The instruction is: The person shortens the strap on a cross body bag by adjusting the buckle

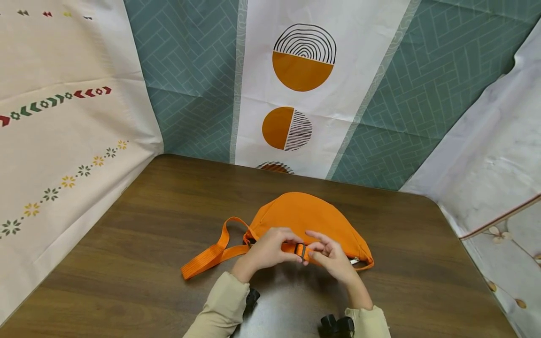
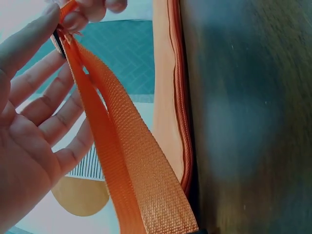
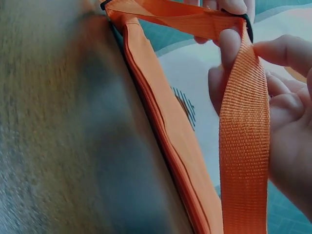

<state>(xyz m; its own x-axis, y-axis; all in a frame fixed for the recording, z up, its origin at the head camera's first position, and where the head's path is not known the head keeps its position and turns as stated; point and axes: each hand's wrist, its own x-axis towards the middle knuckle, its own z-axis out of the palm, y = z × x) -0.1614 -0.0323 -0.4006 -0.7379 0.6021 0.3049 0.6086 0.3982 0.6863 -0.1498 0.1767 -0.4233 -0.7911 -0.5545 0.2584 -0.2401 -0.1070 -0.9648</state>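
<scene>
An orange waist bag (image 1: 304, 216) lies on the table with its rounded side toward the wall. Its orange webbing strap (image 1: 203, 263) loops out to the left and also runs along the near side of the bag. My left hand (image 1: 270, 249) pinches a black slider buckle (image 1: 300, 251) on this strap between thumb and fingertips. Just right of the buckle, my right hand (image 1: 336, 263) pinches the webbing with thumb and index finger, its other fingers partly hidden. In the right wrist view, a red-orange zipper (image 3: 165, 126) follows the bag's edge.
The brown wooden table (image 1: 139, 234) ends at a green and white patterned cloth (image 1: 190, 84) hung behind it. Pale cloths hang on the left (image 1: 63, 164) and right (image 1: 498, 164). Black wrist camera mounts (image 1: 336, 324) sit at both sleeves.
</scene>
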